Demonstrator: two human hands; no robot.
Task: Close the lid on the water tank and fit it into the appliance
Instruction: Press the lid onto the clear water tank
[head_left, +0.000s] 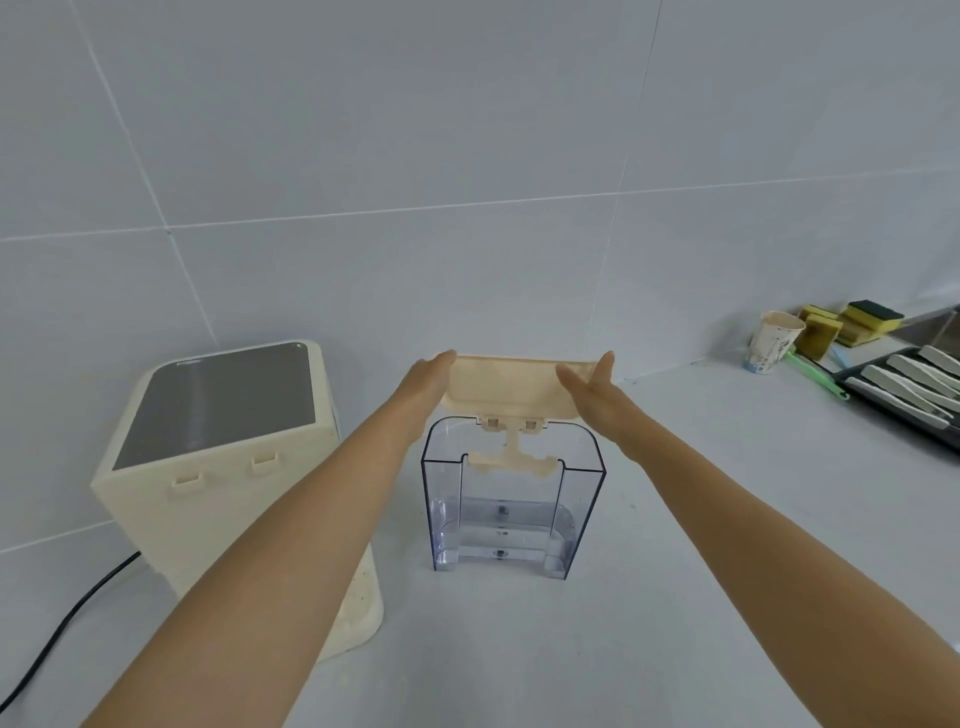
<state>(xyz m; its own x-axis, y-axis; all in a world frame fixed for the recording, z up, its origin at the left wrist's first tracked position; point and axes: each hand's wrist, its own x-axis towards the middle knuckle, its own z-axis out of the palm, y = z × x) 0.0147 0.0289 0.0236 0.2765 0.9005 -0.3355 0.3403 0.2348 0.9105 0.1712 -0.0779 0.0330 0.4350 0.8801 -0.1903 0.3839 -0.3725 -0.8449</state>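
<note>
A clear plastic water tank (511, 499) stands upright on the white counter, with a little water at its bottom. Its cream lid (511, 387) is hinged at the tank's far rim and stands raised, tilted back. My left hand (428, 376) grips the lid's left edge and my right hand (592, 384) grips its right edge. The cream appliance (228, 467) with a dark glossy top stands to the left of the tank, apart from it, with two small tabs on the side facing me.
A black power cord (78, 608) runs from the appliance toward the lower left. At the far right are a paper cup (774, 340), yellow sponges (852, 322) and a dark tray (914, 395) of white utensils. A tiled wall stands behind.
</note>
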